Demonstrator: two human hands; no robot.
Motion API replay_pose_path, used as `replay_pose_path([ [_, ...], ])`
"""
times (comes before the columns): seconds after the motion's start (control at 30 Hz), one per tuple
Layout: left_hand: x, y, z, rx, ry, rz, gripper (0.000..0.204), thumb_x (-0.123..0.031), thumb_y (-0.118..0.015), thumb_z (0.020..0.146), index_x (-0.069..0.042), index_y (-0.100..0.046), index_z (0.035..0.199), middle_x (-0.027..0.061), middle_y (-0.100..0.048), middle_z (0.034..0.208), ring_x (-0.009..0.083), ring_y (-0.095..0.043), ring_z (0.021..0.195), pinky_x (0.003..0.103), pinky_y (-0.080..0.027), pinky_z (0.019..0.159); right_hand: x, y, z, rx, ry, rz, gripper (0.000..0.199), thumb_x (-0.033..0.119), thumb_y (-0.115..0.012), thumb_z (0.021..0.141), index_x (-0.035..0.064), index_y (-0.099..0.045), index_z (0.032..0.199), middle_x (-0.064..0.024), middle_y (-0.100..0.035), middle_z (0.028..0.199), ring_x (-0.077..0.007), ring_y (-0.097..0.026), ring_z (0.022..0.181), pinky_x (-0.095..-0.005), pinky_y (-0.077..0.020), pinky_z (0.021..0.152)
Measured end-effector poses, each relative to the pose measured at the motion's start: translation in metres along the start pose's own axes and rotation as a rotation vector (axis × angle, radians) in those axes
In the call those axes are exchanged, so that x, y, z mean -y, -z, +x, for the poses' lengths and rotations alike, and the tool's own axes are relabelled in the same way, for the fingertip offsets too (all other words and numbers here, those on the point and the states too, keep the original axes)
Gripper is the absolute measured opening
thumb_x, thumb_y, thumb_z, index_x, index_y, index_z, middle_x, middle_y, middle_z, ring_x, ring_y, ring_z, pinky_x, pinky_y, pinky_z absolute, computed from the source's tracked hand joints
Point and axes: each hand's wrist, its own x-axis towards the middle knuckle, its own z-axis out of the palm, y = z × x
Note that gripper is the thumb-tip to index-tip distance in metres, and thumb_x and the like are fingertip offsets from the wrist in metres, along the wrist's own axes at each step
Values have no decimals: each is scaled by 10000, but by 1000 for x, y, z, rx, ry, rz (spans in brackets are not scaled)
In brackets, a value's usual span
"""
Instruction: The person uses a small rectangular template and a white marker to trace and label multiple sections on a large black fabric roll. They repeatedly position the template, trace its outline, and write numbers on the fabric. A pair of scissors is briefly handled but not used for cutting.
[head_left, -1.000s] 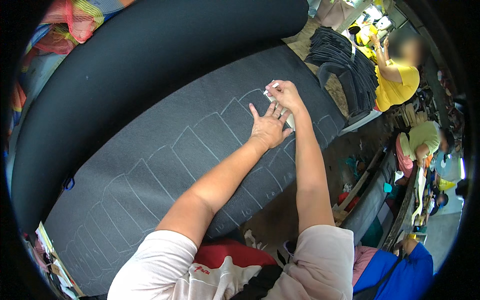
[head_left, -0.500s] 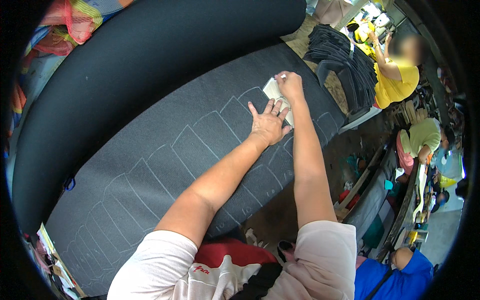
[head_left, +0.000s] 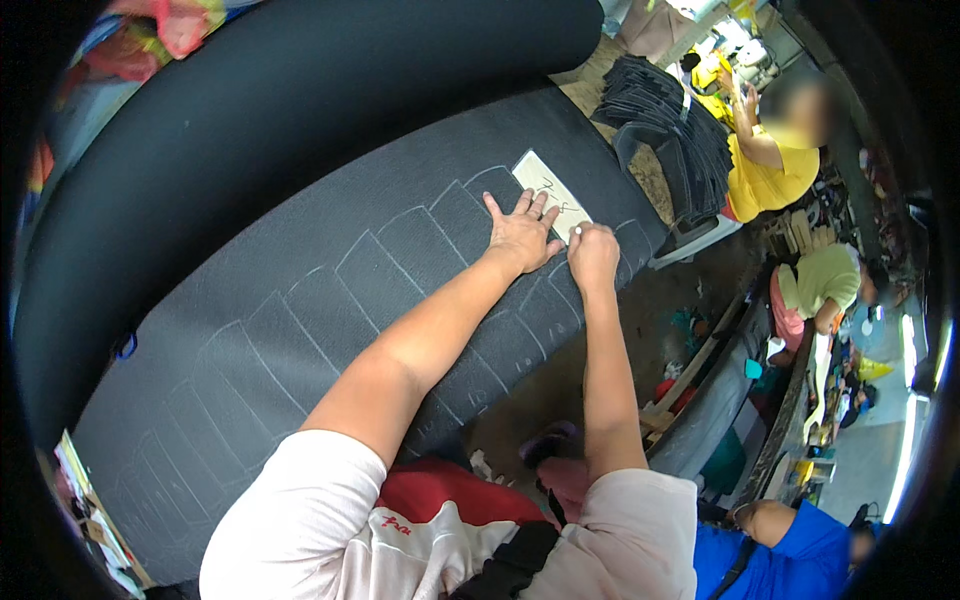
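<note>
A pale cardboard template (head_left: pixel 546 178) with dark handwriting lies flat on dark grey fabric (head_left: pixel 270 240). My left hand (head_left: pixel 524 232) is spread over its near left part, fingers apart, pressing it down. At the template's near right corner, my right hand (head_left: pixel 594 254) is closed around a small white stick of chalk (head_left: pixel 577 231), its tip by the template's edge. White outlines of long, curved-ended shapes run in a row over the fabric, from the template toward the lower left.
A thick black roll of material (head_left: pixel 300 110) lies along the fabric's far side. Stacked black cut pieces (head_left: pixel 665 125) sit at the far right. Beyond the right edge, people in yellow (head_left: pixel 775 175), pale green (head_left: pixel 828 280) and blue (head_left: pixel 785 555) tops are nearby.
My right hand has moved from the template's far end down to its near right corner, uncovering more of it. My left hand stays spread on the template.
</note>
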Motion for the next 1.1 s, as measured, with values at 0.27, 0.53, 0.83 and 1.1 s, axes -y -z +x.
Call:
replay_pose_path([
  [0.27,25,17,-33,32,71,60,620,-555,-378,899,-245,-314,1433,8,-214,1524,198,-164,1410,794,-4,944,19,-11,-58,-353,-573,1131,243,162,-572,922,-69,-626,973,-108,-674,804,-128,-638,731,-246,-494,701],
  [0.53,160,57,-233,-20,602,151,762,-682,-442,816,-298,-258,1448,1,-163,1536,214,-111,1420,773,-51,982,13,-21,-57,-276,-273,754,160,53,-643,822,-43,-661,949,-113,-680,869,-155,-640,790,-262,-495,755],
  [0.83,283,63,-529,-381,1492,33,667,-635,-498,815,-333,-372,1396,33,-191,1530,240,-109,1423,787,-49,963,223,11,-73,229,-116,1244,167,-18,-620,776,-27,-666,937,-96,-663,788,-139,-635,688,-244,-522,600],
  [1.1,297,52,-545,-700,1093,8,772,-601,-631,740,-235,-412,1384,87,-387,1432,275,-313,1341,717,-115,996,461,62,-183,684,715,1269,138,62,-637,702,3,-679,819,-148,-653,761,-251,-650,663,-321,-507,609],
])
